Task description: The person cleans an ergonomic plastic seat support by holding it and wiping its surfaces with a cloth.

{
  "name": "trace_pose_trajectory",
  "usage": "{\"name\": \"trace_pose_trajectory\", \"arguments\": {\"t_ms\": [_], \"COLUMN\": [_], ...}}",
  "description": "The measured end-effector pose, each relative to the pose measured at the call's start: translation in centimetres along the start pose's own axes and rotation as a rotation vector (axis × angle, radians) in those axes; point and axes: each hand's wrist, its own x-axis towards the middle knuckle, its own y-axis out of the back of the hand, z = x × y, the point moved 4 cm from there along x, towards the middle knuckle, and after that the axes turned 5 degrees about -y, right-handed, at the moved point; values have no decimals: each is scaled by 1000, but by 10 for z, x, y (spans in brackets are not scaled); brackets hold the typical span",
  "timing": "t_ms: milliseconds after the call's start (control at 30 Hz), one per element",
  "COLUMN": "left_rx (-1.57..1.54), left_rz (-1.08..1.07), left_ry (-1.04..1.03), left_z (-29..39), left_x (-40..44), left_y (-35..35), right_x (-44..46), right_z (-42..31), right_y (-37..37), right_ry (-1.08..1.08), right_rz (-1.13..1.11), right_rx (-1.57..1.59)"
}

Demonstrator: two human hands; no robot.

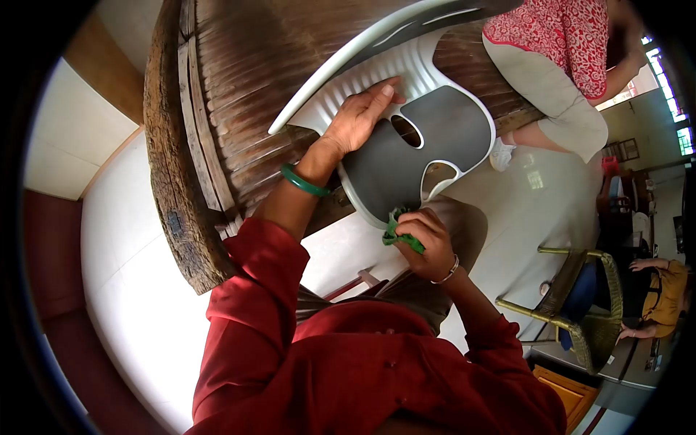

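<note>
A white plastic seat shell (420, 69) with a smooth grey pad (377, 163) and cut-out holes lies tilted across a slatted wooden bench. My left hand (357, 119), with a green bangle at the wrist, rests on the ribbed white part beside the pad. Its fingers are stretched out, and some of the fingertips are hard to see. In my right hand (428, 238) is a crumpled green cloth (397, 230), gripped at the shell's near rim. The underside of the shell is hidden.
The bench (246, 94) has a rough timber edge (174, 167) on the left. Another person in a patterned red top (558, 43) sits at the upper right. A chair with a yellowish frame (598, 326) and a person in a yellow top (665, 297) are at the right.
</note>
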Motion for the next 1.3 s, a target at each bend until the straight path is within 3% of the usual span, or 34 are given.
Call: {"name": "trace_pose_trajectory", "arguments": {"t_ms": [133, 200, 300, 433, 533, 633, 733, 967, 1133, 1200, 1267, 1300], "left_rx": [-41, -23, -240, -193, -113, 20, 130, 73, 44, 57, 39, 33], "left_rz": [-44, -27, -34, -2, -26, -13, -9, 24, -24, -67, -89, -106], "left_ry": [10, -21, 96, 68, 39, -21, -33, 28, 20, 24, 39, 65], "left_z": [-9, -9, -10, -11, -13, -11, -6, -8, -13, -15, -14, -14], "left_x": [4, 7, 6, 6, 7, 9, 8, 10, 8, 10, 10, 8], "left_y": [0, 2, -2, -3, 1, 4, 4, 1, 0, -2, -2, -3], "right_x": [-13, -6, 25, 109, 142, 146, 135, 41, -28, -51, -61, -61], "right_z": [19, 23, 31, 33, 36, 36, 33, 27, 36, 45, 49, 50], "right_y": [18, 31, 55, 35, -9, -19, -11, 10, 3, -9, -2, 7], "right_ry": [-101, -142, -243, -47, 9, 70, 4, 17, -122, -247, -262, -359], "right_rz": [-180, -154, 250, 370, 176, 157, -1, 134, 155, 5, 20, 79], "right_rx": [61, 149, 214, 49, -271, -348, -338, -131, -111, -33, 18, 192]}}
